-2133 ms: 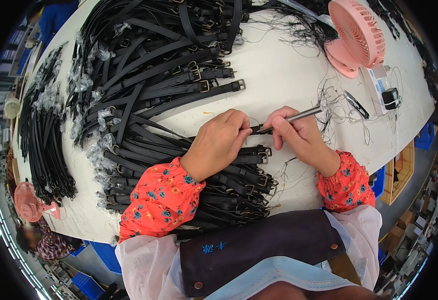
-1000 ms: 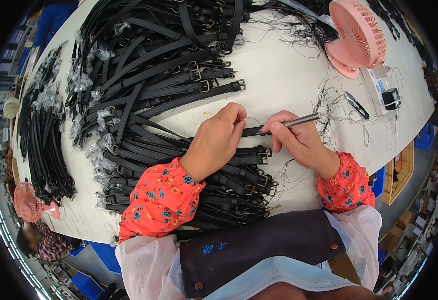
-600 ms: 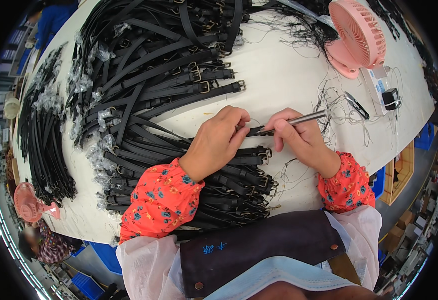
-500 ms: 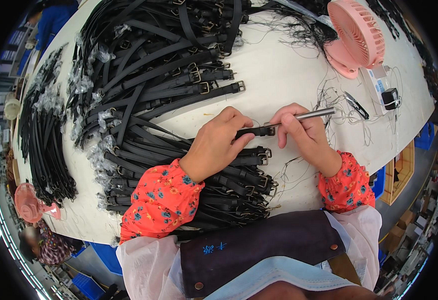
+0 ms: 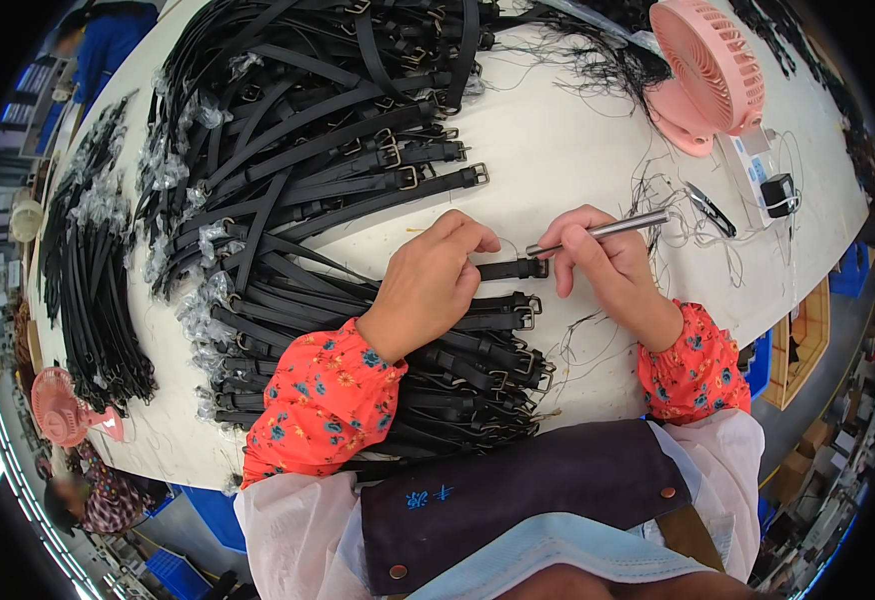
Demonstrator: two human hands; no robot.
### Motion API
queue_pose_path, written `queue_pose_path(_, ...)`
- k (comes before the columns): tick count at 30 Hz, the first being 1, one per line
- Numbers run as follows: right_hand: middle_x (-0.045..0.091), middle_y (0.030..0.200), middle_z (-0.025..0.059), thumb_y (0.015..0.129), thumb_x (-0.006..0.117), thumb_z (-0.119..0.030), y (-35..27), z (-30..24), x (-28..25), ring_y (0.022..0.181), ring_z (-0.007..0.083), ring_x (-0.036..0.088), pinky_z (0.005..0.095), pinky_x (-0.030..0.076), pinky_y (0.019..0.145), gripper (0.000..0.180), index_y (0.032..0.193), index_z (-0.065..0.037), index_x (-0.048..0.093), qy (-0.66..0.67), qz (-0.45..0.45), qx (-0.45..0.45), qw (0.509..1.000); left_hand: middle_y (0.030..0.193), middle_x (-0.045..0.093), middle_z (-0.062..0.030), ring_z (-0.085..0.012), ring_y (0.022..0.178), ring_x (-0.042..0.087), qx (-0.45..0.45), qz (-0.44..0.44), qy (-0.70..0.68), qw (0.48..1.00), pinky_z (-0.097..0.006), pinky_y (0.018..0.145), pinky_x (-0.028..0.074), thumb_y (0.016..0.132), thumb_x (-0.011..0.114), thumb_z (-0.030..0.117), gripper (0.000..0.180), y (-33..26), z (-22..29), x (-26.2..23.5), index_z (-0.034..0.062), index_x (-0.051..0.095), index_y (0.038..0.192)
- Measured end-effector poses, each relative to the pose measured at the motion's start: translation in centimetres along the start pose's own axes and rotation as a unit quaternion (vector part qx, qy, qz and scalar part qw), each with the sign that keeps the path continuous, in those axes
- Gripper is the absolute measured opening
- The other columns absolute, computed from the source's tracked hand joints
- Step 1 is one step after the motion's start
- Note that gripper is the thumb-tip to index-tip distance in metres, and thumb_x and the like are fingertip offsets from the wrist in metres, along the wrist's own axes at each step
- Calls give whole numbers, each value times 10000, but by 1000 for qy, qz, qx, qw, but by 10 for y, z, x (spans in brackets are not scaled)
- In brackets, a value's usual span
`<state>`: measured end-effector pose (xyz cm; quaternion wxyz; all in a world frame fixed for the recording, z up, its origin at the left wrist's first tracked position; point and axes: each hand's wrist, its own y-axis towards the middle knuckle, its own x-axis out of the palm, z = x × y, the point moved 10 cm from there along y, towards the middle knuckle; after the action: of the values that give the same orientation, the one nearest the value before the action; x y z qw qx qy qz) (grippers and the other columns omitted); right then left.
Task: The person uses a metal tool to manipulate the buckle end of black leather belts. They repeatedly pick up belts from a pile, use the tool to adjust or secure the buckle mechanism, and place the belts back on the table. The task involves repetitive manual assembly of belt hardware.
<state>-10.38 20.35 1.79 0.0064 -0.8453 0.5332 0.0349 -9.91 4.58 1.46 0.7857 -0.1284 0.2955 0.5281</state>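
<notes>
My left hand [image 5: 436, 282] presses down on a black leather strap [image 5: 511, 269] whose buckle end pokes out to the right of my fingers. My right hand [image 5: 603, 262] holds a slim silver pen-like tool [image 5: 598, 232], its tip pointing left just above the strap's end. Both hands rest on the white table [image 5: 558, 140]. Under my left wrist lies a stack of black buckled straps [image 5: 458, 370].
A large heap of black straps [image 5: 298, 130] covers the table's far left. A pink desk fan [image 5: 710, 68] stands at the far right, with small snips [image 5: 710, 208], a charger [image 5: 778, 192] and loose black threads [image 5: 598, 60] near it. Another strap pile [image 5: 93, 270] and a second pink fan [image 5: 58, 408] lie left.
The silver tool's tip has lifted slightly off the strap and my right hand shifted a little right. My left hand has stayed on the strap.
</notes>
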Motion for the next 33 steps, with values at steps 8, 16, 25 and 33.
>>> queue_pose_path(8, 625, 769, 23, 1106, 478, -258, -1, -5, 1, 712, 74, 594, 242, 475, 654, 291, 1121, -15, 637, 13, 6, -33, 999, 1093, 631, -88, -306, 987, 615, 63, -30, 97, 993, -384, 792, 510, 808, 781, 57, 264, -8, 20, -2, 40, 668, 1046)
queue_pose_path(16, 714, 989, 98, 989, 669, -121, 3, -12, 10, 887, 202, 710, 313, 552, 815, 206, 1175, -45, 624, -161, 9, -86, 983, 970, 679, -100, -275, 894, 659, 22, -11, 30, 999, -358, 811, 533, 837, 766, 39, 225, -9, 11, -2, 18, 657, 1032)
queue_pose_path(25, 709, 1070, 112, 884, 785, -108, 0, -25, 22, 922, 264, 716, 327, 565, 800, 327, 1177, -81, 643, -199, -40, -141, 969, 931, 700, -29, -79, 857, 636, -135, -49, -241, 960, -254, 808, 506, 890, 748, 53, 305, -7, -19, 13, 18, 600, 1155)
queue_pose_path(33, 719, 1054, 96, 880, 793, -81, 0, -19, 22, 867, 206, 720, 299, 565, 761, 323, 1168, -78, 646, -163, -24, -148, 975, 964, 658, -20, -78, 901, 616, -163, -96, -304, 934, -261, 883, 480, 862, 675, -6, 387, -9, -18, 21, 36, 523, 1215)
